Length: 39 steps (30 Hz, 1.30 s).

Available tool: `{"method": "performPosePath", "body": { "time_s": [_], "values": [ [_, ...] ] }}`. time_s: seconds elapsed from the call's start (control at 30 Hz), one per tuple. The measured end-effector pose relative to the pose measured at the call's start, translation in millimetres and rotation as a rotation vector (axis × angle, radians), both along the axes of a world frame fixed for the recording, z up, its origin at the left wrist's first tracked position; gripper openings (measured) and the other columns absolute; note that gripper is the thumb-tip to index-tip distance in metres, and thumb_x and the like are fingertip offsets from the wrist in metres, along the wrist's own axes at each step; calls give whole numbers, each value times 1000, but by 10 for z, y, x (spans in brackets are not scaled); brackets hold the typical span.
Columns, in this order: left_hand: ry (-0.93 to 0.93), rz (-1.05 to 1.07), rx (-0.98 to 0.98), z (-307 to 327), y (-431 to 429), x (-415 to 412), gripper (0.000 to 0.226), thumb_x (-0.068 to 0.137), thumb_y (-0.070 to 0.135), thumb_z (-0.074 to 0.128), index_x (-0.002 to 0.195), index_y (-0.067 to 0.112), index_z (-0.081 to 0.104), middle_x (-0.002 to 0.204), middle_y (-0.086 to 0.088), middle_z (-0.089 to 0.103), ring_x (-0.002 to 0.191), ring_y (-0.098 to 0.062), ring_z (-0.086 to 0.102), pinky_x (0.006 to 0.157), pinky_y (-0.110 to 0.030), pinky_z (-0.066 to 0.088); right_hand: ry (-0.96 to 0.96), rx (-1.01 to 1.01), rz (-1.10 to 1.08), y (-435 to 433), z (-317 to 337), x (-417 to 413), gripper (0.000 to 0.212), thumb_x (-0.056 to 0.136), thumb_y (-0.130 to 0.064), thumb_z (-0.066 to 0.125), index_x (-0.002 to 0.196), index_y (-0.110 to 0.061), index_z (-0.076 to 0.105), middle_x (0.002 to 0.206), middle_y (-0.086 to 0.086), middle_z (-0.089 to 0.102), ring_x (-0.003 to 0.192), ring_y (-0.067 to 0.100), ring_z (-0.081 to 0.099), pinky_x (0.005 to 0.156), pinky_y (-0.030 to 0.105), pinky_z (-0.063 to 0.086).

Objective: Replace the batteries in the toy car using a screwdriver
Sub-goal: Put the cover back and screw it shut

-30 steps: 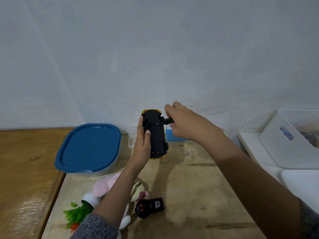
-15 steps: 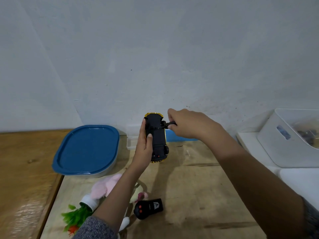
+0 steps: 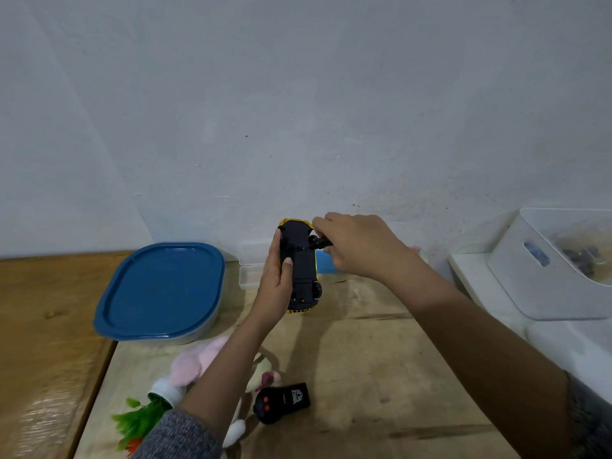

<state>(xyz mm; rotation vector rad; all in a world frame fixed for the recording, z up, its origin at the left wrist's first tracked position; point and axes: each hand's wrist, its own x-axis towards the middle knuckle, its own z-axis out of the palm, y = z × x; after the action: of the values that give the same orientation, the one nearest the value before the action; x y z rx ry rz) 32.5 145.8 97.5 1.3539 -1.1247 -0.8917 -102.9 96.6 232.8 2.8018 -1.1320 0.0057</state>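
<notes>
Head cam showed the left hand (image 3: 276, 286) still gripping the toy car (image 3: 301, 276) belly-up over the bench (image 3: 364, 359), right hand (image 3: 361, 246) pinching the screwdriver (image 3: 320, 242) and rolled slightly since, so probably still working the cover screw.

Pale blue-white wall (image 3: 298, 111); wooden table (image 3: 364, 359), white shelf (image 3: 477, 276) beside.

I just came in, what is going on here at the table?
A person is working on a toy car. The left hand holds it above the wooden table, black underside toward the camera. The right hand grips a screwdriver with its tip at that underside, near the far end. Whether the battery cover is open cannot be seen. A black remote control lies on the table, nearer the person.
</notes>
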Motion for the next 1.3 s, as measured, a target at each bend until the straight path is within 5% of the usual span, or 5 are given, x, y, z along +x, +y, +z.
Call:
{"method": "performPosePath", "body": {
  "time_s": [0.3, 0.53, 0.83, 1.1, 1.3],
  "values": [
    [-260, 69, 48, -121, 23, 4, 54, 102, 21, 29, 149, 35, 5, 124, 5, 38, 89, 22, 44, 69, 2, 38, -174, 120, -302, -53, -307, -7, 40, 95, -42, 41, 73, -11, 53, 67, 4, 44, 65, 24, 45, 59, 29, 33],
    [-438, 89, 29, 96, 33, 66, 57, 102, 23, 28, 148, 36, -2, 119, -6, 39, 76, 2, 43, 65, -19, 36, -776, 1193, -789, -59, -491, -68, 43, 96, -41, 37, 66, -14, 50, 41, -7, 32, 31, 6, 22, 32, 17, 14],
    [-379, 110, 11, 149, 28, 71, 55, 103, 21, 27, 149, 33, 1, 124, -7, 40, 82, 19, 37, 64, 8, 31, -160, -16, -42, -55, -218, -115, 20, 94, -34, 45, 103, -16, 41, 92, 4, 65, 77, 30, 59, 58, 30, 35],
    [-397, 66, 35, 151, 81, 20, 56, 103, 25, 27, 149, 37, -2, 120, -1, 39, 82, 6, 46, 61, -4, 39, -474, 486, -483, -98, -330, -49, 51, 96, -36, 41, 72, 1, 65, 49, 7, 60, 38, 12, 51, 57, 27, 46],
    [-358, 71, 35, 137, 5, -10, 56, 102, 24, 27, 148, 39, -1, 120, -2, 40, 84, 4, 48, 61, -7, 38, -381, 422, -303, -33, -227, -89, 27, 89, -32, 54, 90, -7, 43, 71, 6, 49, 63, 24, 47, 52, 32, 34]
  ]
}}
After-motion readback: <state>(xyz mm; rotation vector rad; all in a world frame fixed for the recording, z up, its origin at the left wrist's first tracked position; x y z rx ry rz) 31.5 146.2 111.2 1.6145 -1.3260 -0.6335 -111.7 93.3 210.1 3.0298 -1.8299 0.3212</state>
